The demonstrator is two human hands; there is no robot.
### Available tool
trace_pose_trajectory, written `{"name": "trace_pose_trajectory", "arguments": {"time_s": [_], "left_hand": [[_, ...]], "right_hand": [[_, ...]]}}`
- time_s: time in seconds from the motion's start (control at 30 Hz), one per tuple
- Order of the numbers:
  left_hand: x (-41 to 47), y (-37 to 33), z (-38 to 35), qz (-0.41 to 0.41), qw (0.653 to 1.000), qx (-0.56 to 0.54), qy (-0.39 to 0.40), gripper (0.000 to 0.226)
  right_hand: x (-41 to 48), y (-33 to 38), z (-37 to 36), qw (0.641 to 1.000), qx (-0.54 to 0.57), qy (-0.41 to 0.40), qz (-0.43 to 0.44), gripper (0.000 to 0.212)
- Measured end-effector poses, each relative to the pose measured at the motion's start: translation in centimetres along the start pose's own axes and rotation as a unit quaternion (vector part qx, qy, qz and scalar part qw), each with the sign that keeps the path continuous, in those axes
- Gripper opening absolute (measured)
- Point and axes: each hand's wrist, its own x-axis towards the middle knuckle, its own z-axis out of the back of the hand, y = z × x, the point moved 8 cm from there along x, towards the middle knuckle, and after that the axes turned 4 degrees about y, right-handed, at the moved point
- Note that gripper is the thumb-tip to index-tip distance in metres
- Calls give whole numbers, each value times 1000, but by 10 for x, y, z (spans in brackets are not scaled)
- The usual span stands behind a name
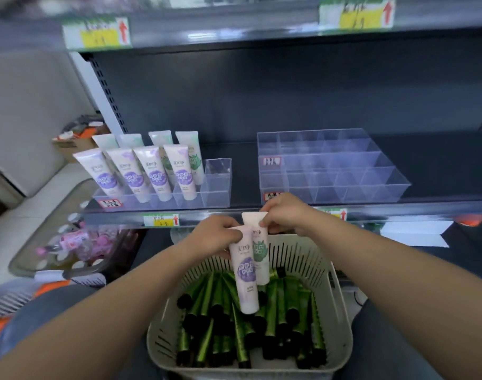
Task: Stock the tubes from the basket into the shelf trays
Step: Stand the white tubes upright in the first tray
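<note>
A purple-printed tube [246,272] hangs cap-down over the basket [341,325], its crimped end pinched by fingers of the left hand [215,233]. The right hand [285,213] pinches a green-printed tube [260,253] just behind it, probably separating the pair for the partly filled left tray [216,185]. A second clear tray [330,171] stands beside it on the dark shelf [245,171].

White purple-print tube [246,275], lilac blotch; white green-print tube [260,259], green motif. Glossy green loose tubes [282,303], black caps. Pale grey slotted basket [300,256].
</note>
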Motion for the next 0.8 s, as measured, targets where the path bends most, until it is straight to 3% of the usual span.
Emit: {"name": "trace_pose_trajectory", "arguments": {"time_s": [0.37,0.8], "left_hand": [[-12,-60,87,-82,991,63,-83,18],[3,-125,148,-144,932,255,-215,23]], "right_hand": [[2,93,17,994,28,-15,104,18],[32,160,59,976,34,-109,184,18]]}}
